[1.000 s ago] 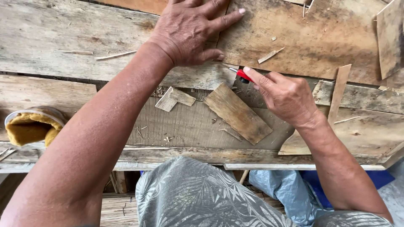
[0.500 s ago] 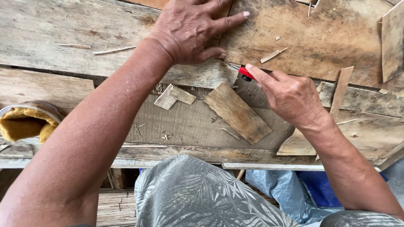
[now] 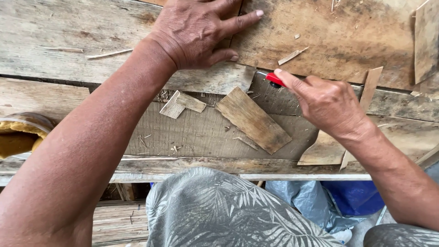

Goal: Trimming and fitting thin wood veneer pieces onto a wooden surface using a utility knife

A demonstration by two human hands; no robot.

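**Mia:** What is the left hand doing?

**Ben:** It lies flat on a big brown sheet of wood. The fingers are spread wide and press down. It holds nothing. It just pushes on the sheet.

**Mia:** And the right hand?

**Ben:** It is closed around a little red knife. The first finger lies along the top of it. The red tip pokes out right at the lower edge of the big sheet, just under it. I cannot see the blade well.

**Mia:** Where is the knife from the left hand?

**Ben:** Below the left hand's fingertips and a bit to the right, near but not touching.

**Mia:** What else sits near the big sheet?

**Ben:** Below its lower edge lies a flat wood piece, tilted, on the old grey bench. Left of that piece are two small wood scraps, one on top of the other. A thin wood strip stands slanted just right of the right hand, its top touching the big sheet's edge. A tiny chip lies on the big sheet, above the knife.

**Mia:** And far away from the sheet?

**Ben:** Way off to the left, at the bench's side, is a yellow thing. I cannot tell what it is. Under the bench there is something blue.
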